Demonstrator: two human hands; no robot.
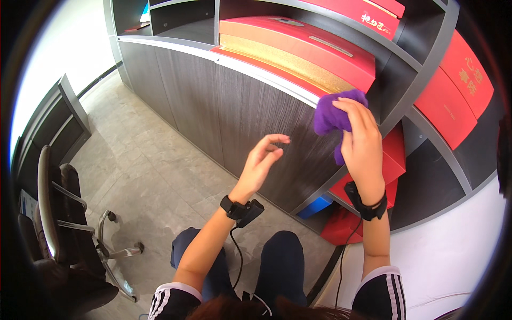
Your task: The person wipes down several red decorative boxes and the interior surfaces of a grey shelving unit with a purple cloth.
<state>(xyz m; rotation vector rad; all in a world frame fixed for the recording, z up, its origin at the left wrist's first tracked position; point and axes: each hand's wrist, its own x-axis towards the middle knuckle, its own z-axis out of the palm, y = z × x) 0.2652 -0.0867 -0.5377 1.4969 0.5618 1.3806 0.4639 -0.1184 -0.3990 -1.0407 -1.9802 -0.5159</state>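
A crumpled purple cloth (326, 114) is gripped in my right hand (364, 140), at the right end of the cabinet's white front edge. Right behind the cloth lies a large red and gold box (298, 45) on the shelf. My left hand (260, 161) hangs in the air before the dark wood-grain cabinet door (197, 85), its fingers loosely curled and apart, with nothing in them. A black strap with a small device sits on each wrist.
Red boxes (448, 96) fill the shelves at the right, and a blue item (314, 206) lies low down. At the left stands a dark office chair (64, 213) with metal legs on the grey tiled floor (138, 154). A thin black cable trails from each wrist.
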